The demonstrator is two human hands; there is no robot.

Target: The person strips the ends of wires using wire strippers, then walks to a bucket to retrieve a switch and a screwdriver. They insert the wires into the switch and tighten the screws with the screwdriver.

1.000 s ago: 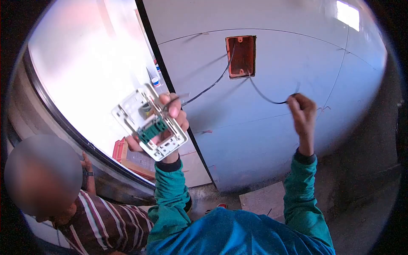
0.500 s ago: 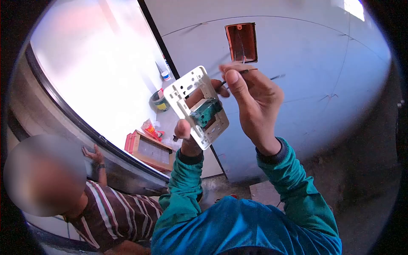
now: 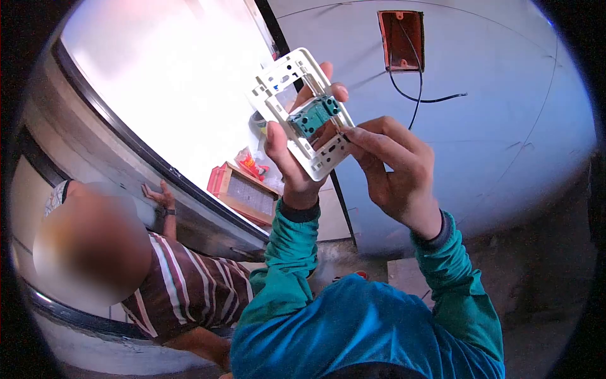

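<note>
My left hand grips a white plastic switch frame from its left side, the thumb on the near edge and fingers behind. A green module sits across the frame's opening. My right hand is closed at the frame's right edge, its thumb and index finger pinched against it; whether a small part is between them is hidden. Beyond, two black wires hang loose from an orange wall box.
At the left stands another person in a striped shirt, one hand on the ledge. A framed red box and a red packet lie past the dark-edged opening. The pale wall fills the right.
My right hand has left the wires and moved down to the frame's edge. The wires now hang free. The frame is turned, showing more of the green module; the view has shifted.
</note>
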